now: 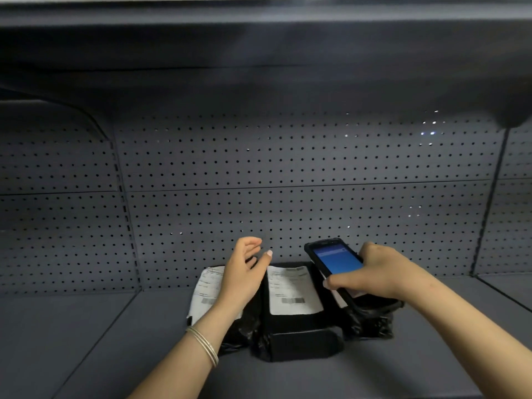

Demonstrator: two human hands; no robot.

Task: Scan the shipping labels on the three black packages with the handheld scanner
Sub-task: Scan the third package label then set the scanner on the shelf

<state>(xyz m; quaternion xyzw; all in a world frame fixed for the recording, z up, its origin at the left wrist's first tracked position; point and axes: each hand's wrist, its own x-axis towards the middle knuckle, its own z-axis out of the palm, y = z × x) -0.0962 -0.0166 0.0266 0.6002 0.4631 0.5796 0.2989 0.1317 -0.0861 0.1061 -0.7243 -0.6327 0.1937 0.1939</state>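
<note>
Three black packages lie side by side on the grey shelf (288, 375), close to its perforated back panel (288, 168). The middle package (296, 321) shows a white shipping label (292, 289) facing up. Left of it, the left package (239, 326) carries its own label (205, 289), over which the left hand (244, 272) hovers with fingers loosely spread, grasping nothing. Right of the middle package, the right hand (380, 272) grips the handheld scanner (336, 263), blue screen lit, above the right package (371, 318).

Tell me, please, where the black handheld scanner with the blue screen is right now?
The black handheld scanner is in the right hand, held above the rightmost black package, right of the middle package's white label.
</note>
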